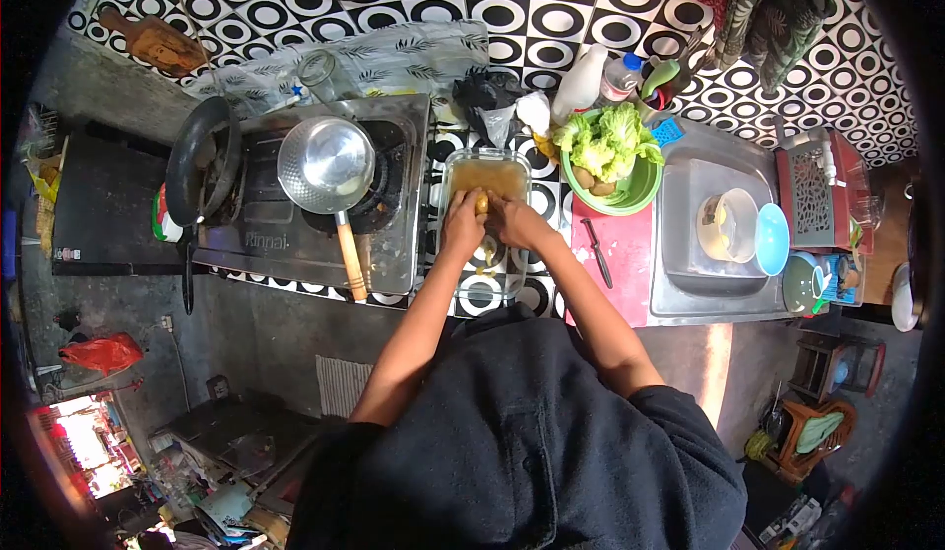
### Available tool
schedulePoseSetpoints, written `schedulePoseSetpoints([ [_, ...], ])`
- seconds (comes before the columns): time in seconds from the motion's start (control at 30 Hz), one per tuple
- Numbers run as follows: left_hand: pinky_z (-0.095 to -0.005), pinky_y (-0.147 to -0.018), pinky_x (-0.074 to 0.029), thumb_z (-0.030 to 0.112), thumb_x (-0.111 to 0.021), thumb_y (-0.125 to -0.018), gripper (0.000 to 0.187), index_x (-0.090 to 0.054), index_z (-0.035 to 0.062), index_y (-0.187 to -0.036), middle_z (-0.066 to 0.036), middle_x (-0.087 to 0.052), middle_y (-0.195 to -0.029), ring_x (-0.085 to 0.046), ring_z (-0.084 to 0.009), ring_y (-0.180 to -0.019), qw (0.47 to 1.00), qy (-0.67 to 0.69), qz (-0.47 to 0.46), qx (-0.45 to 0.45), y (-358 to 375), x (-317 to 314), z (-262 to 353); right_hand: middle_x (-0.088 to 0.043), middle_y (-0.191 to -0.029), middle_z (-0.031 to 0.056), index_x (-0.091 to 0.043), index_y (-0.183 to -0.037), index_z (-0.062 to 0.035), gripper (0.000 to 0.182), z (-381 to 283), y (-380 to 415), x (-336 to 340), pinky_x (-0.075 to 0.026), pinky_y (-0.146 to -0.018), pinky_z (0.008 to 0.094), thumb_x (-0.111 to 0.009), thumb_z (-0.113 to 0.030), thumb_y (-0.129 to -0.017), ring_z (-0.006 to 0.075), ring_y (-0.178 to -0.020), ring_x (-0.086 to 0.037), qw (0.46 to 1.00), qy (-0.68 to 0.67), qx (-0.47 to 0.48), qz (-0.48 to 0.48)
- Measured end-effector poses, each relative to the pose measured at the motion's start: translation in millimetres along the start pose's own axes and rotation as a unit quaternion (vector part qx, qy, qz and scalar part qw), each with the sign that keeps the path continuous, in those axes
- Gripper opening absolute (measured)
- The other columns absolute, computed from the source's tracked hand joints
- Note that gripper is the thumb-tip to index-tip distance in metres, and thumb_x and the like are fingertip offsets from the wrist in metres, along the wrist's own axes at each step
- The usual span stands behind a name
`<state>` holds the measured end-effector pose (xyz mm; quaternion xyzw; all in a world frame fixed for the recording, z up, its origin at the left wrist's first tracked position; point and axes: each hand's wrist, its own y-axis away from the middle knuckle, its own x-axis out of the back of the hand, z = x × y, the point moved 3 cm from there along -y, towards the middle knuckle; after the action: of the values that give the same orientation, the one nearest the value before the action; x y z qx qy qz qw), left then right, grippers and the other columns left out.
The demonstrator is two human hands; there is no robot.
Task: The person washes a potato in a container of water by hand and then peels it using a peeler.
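Yellowish potato (481,203) clamped between both hands, left hand (461,223) and right hand (512,220) pressed together over a clear glass dish (485,171) of brownish water, mid-counter beside the stove (394,245). Peelings seem to lie below the hands; hard to tell. Best worked low over the dish, grip firm, fingers kept off any blade. Saucepan (327,164) on the burner; knife (598,252) on the red board (620,265); green bowl (640,191) of lettuce at the counter's back edge.

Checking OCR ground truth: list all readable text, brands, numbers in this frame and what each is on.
"Rinnai": front panel of the gas stove.
Small label on the black surface left of the stove: too small to read.
Bottles behind the green bowl: labels blurred.
Nothing else is legible.
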<state>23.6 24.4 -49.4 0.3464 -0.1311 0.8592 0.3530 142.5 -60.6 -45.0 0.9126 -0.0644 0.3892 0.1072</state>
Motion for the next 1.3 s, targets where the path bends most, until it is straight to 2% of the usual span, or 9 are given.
schedulePoseSetpoints([
  [0.13, -0.0414, -0.096, -0.046, -0.003, -0.068, -0.078, 0.055, -0.055, 0.003, -0.131, -0.018, -0.055, -0.123, -0.055, -0.0394, -0.113, 1.0, -0.002, 0.011, -0.016, 2.3, -1.0, 1.2, -0.061, -0.116, 0.0308, -0.051, -0.132, 0.0034, 0.058, -15.3, 17.8, 14.9, -0.051, -0.091, 0.0453, -0.062, -0.011, -0.078, 0.0451, -0.105, -0.061, 1.0, -0.006, 0.009, 0.003],
  [0.27, -0.0412, -0.097, -0.046, -0.004, -0.069, -0.078, 0.055, -0.055, 0.0023, -0.131, -0.018, -0.055, -0.123, -0.054, -0.0396, -0.114, 1.0, 0.004, -0.003, -0.011, -0.4, 0.4, 1.3, -0.058, -0.117, 0.0302, -0.051, -0.135, 0.0039, 0.062, 1.9, 8.5, -2.6, -0.05, -0.093, 0.0445, -0.058, -0.004, -0.074, 0.0446, -0.106, -0.06, 0.999, -0.012, 0.017, 0.043],
  [0.3, -0.0411, -0.097, -0.046, -0.004, -0.069, -0.078, 0.055, -0.055, 0.0021, -0.131, -0.018, -0.055, -0.122, -0.054, -0.0396, -0.114, 1.0, 0.003, -0.004, -0.012, -0.5, 0.4, 1.7, -0.059, -0.119, 0.0299, -0.05, -0.136, 0.0037, 0.063, 0.3, 4.7, 0.3, -0.05, -0.093, 0.0444, -0.058, -0.003, -0.073, 0.0441, -0.107, -0.06, 1.0, -0.018, -0.005, 0.004],
  [0.5, -0.0417, -0.096, -0.046, -0.005, -0.069, -0.077, 0.055, -0.055, 0.0015, -0.13, -0.019, -0.054, -0.122, -0.054, -0.0404, -0.113, 0.999, -0.009, 0.014, -0.028, 0.3, -0.4, 1.8, -0.059, -0.121, 0.0317, -0.049, -0.136, 0.004, 0.06, 2.1, -15.4, 1.3, -0.05, -0.092, 0.0454, -0.056, -0.006, -0.077, 0.0437, -0.11, -0.06, 0.995, -0.028, -0.077, -0.06],
  [0.7, -0.0398, -0.098, -0.046, -0.004, -0.07, -0.078, 0.054, -0.057, 0.0006, -0.13, -0.018, -0.057, -0.121, -0.056, -0.0386, -0.113, 1.0, 0.001, 0.025, -0.012, 2.9, -1.1, 1.7, -0.059, -0.116, 0.0317, -0.049, -0.135, 0.0044, 0.058, -4.7, 4.3, 3.7, -0.05, -0.091, 0.0454, -0.056, -0.007, -0.078, 0.0451, -0.106, -0.06, 0.999, -0.019, -0.028, -0.013],
  [0.9, -0.0408, -0.097, -0.045, -0.004, -0.071, -0.077, 0.056, -0.055, 0.0019, -0.13, -0.018, -0.055, -0.122, -0.055, -0.0389, -0.114, 0.999, 0.026, 0.025, -0.021, 2.9, -2.9, 0.1, -0.059, -0.117, 0.0313, -0.05, -0.135, 0.0039, 0.061, 0.1, 11.8, 2.4, -0.05, -0.091, 0.0451, -0.059, -0.007, -0.075, 0.0453, -0.105, -0.06, 0.999, -0.031, 0.016, 0.006],
  [1.0, -0.041, -0.097, -0.046, -0.004, -0.071, -0.076, 0.056, -0.056, 0.0018, -0.13, -0.018, -0.055, -0.121, -0.055, -0.0391, -0.114, 0.999, 0.016, 0.024, -0.024, 3.9, -1.7, 2.4, -0.06, -0.116, 0.0319, -0.05, -0.135, 0.0035, 0.061, 4.8, -1.3, -2.8, -0.051, -0.09, 0.045, -0.059, -0.007, -0.075, 0.0442, -0.105, -0.061, 0.999, -0.022, -0.016, -0.019],
  [1.1, -0.0411, -0.097, -0.046, -0.005, -0.071, -0.076, 0.056, -0.056, 0.0021, -0.129, -0.019, -0.056, -0.12, -0.054, -0.0394, -0.113, 0.999, 0.012, 0.024, -0.032, 1.7, -4.1, -3.0, -0.066, -0.104, 0.03, -0.059, -0.119, 0.0036, 0.045, -19.1, -3.3, 22.4, -0.053, -0.086, 0.0466, -0.057, -0.007, -0.076, 0.043, -0.098, -0.065, 0.995, -0.004, -0.084, -0.049],
  [1.3, -0.0414, -0.097, -0.046, -0.005, -0.071, -0.075, 0.056, -0.057, 0.0026, -0.129, -0.018, -0.056, -0.12, -0.054, -0.0396, -0.113, 0.999, 0.017, 0.018, -0.022, 1.1, -4.1, -4.7, -0.066, -0.104, 0.03, -0.06, -0.119, 0.0026, 0.046, 8.2, -9.0, -4.9, -0.053, -0.085, 0.046, -0.058, -0.007, -0.074, 0.043, -0.098, -0.065, 0.999, -0.008, -0.05, -0.015],
])
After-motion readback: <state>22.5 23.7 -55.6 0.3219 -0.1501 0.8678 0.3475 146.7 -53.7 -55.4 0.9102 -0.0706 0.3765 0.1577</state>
